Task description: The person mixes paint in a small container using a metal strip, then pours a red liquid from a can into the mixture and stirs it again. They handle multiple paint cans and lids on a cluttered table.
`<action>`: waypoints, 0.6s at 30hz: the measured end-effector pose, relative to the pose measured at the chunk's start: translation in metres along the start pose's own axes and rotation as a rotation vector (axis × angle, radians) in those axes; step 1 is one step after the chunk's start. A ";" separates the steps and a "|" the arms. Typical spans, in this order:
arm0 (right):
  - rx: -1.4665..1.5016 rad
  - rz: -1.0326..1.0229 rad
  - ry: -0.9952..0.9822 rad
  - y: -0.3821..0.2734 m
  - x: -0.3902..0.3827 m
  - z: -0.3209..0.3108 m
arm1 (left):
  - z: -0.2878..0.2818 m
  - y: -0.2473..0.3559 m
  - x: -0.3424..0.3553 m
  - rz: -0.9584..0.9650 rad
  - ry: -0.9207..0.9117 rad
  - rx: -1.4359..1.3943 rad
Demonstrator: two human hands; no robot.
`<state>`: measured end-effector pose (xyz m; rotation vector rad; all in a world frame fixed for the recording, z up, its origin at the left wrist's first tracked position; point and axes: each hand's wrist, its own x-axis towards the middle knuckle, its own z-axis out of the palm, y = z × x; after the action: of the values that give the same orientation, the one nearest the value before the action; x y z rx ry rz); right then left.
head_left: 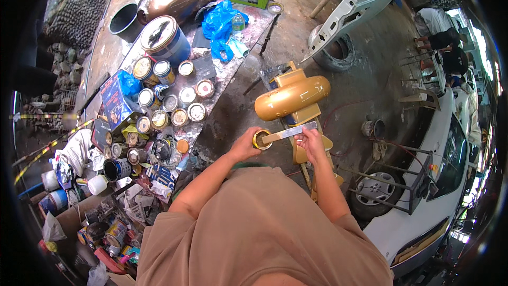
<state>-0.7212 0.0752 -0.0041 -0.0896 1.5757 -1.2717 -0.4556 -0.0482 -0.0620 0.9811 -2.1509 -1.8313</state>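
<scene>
My left hand (245, 145) is wrapped round a small open paint can (257, 134) with yellow-gold paint on its rim and inside. In my right hand (312, 145) is a flat metal paint stirrer (296, 131), its gold-coated end dipping over the can's mouth. Just beyond both hands sits a glossy gold-painted rounded part (292, 98), like a small fender, propped on a stand. More gold pieces (300, 153) lie below it, partly behind my right hand.
At left, a paint-spotted table (241, 21) bears several paint cans (180, 117), a large blue tin (173, 42) and a blue plastic bag (218, 21). A white car (423, 206), metal frame (407, 180), tire (338, 55) and white door panel (360, 8) stand at right. People (450, 53) are far right.
</scene>
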 end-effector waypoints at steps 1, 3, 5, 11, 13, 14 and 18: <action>0.003 -0.004 0.004 -0.001 0.000 0.000 | 0.000 0.000 0.001 -0.024 -0.004 -0.020; 0.004 -0.014 0.008 -0.004 -0.001 0.004 | -0.003 0.003 0.001 -0.074 -0.015 -0.056; -0.004 -0.022 0.007 -0.008 -0.002 0.009 | -0.005 0.006 0.000 -0.047 0.012 -0.061; -0.355 -0.255 -0.109 -0.020 -0.013 0.043 | -0.017 0.009 -0.007 0.114 0.134 -0.080; -0.534 -0.330 -0.202 -0.032 -0.037 0.075 | -0.022 0.008 -0.013 0.176 0.198 -0.082; -0.625 -0.373 -0.247 -0.044 -0.054 0.095 | -0.025 0.008 -0.015 0.214 0.235 -0.072; -1.124 -0.961 -0.431 -0.060 -0.081 0.141 | -0.036 0.006 -0.032 0.275 0.351 -0.011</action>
<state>-0.6127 0.0052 0.1115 -1.8597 1.6938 -0.7310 -0.4146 -0.0599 -0.0378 0.8755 -1.9472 -1.4243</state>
